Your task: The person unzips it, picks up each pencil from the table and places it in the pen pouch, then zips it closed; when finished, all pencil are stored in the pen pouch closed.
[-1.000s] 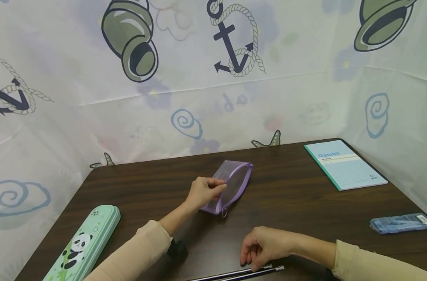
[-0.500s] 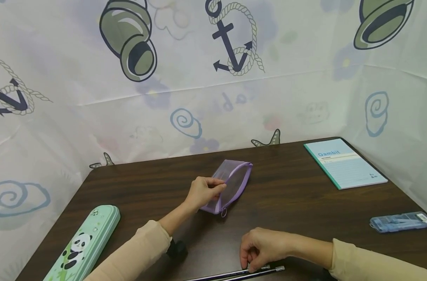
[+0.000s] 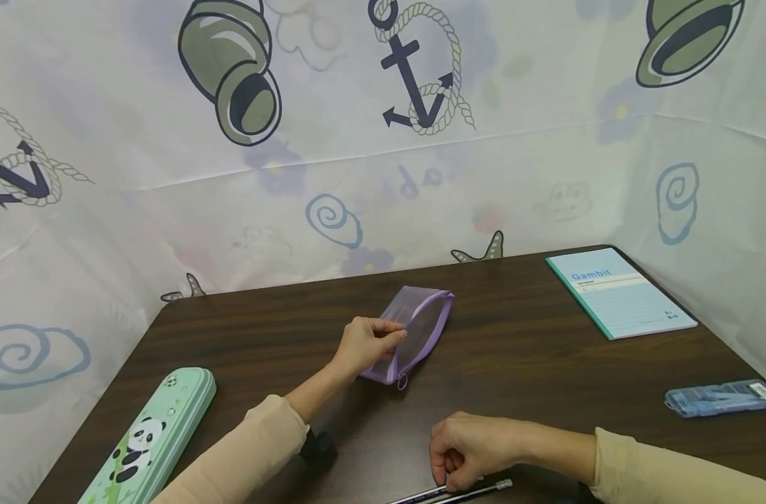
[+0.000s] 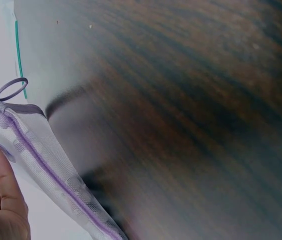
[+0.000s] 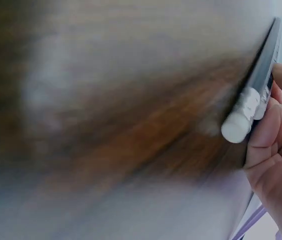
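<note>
My left hand [image 3: 365, 344] pinches the near edge of a see-through purple mesh zip pouch [image 3: 421, 343], whose mouth gapes open toward the right. In the left wrist view, the pouch [image 4: 56, 170] shows its purple zip and ring pull, with fingers [image 4: 7, 185] at its edge. At the front of the table, my right hand [image 3: 474, 448] has thumb and fingertips on a dark pencil [image 3: 417, 498]. Beside it lies a second pencil [image 3: 477, 493] with a white eraser end. The right wrist view shows the two pencils [image 5: 262, 65] side by side, the farther one between thumb and fingers.
A mint-green panda pencil case [image 3: 152, 434] lies at the left. To the right are a Gambit notebook [image 3: 619, 294] and a translucent blue case [image 3: 722, 399]. Printed cloth [image 3: 534, 168] hangs around the dark wooden table [image 3: 263, 329].
The pencils have swung to a steeper slant under my right hand, their visible lengths shortening at the bottom edge. That hand has lowered slightly. My left hand and the pouch stay put.
</note>
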`<state>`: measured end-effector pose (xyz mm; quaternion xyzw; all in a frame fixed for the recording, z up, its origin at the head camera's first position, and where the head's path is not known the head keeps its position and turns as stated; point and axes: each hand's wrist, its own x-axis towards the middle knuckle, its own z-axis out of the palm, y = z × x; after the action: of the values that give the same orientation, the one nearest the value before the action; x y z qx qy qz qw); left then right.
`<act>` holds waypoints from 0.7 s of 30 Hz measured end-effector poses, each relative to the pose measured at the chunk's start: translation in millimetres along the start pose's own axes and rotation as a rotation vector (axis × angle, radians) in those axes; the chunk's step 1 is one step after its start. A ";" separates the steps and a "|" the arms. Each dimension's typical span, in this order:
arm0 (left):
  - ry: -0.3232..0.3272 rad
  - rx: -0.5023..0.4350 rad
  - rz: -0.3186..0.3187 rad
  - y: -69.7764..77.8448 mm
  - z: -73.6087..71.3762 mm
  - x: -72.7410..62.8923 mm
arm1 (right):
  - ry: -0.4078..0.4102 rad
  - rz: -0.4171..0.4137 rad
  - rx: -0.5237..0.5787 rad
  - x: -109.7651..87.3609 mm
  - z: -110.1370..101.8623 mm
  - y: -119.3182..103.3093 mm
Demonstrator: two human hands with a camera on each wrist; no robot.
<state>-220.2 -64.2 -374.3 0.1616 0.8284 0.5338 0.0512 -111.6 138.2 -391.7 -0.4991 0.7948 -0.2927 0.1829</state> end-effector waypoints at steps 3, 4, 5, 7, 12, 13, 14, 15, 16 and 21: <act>0.007 0.004 0.001 -0.1 -0.5 -0.1 | 0.006 -0.006 -0.046 0.6 0.3 -1.0; 0.008 0.005 -0.003 -0.2 -0.7 -0.1 | 0.008 -0.011 -0.065 0.9 0.4 -1.2; 0.008 0.006 -0.003 -0.7 -0.7 -0.1 | 0.009 -0.012 -0.077 1.2 0.5 -1.2; 0.007 0.009 -0.005 -1.2 -1.0 -0.2 | 0.004 -0.005 -0.069 2.1 0.3 -0.8; 0.008 0.008 -0.003 -1.4 -1.7 0.3 | 0.017 0.074 0.124 1.4 -2.6 3.1; 0.010 0.006 -0.004 -1.2 -1.8 0.4 | 0.029 0.087 0.183 0.4 -3.6 4.7; 0.011 0.005 -0.001 -1.2 -2.0 0.6 | 0.043 0.095 0.243 -1.0 -4.8 6.6; 0.012 0.003 -0.005 -1.0 -2.3 0.8 | 0.058 0.098 0.299 -2.7 -6.2 8.9; 0.013 0.003 -0.007 -1.1 -2.6 0.9 | 0.069 0.097 0.358 -4.6 -7.9 11.4; 0.023 0.003 -0.011 -0.4 -5.0 1.1 | 0.153 0.114 0.581 -15.2 -18.8 24.8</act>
<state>-222.6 -68.3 -372.4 0.1510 0.8307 0.5340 0.0444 -132.9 165.5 -393.4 -0.3571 0.7159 -0.5338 0.2739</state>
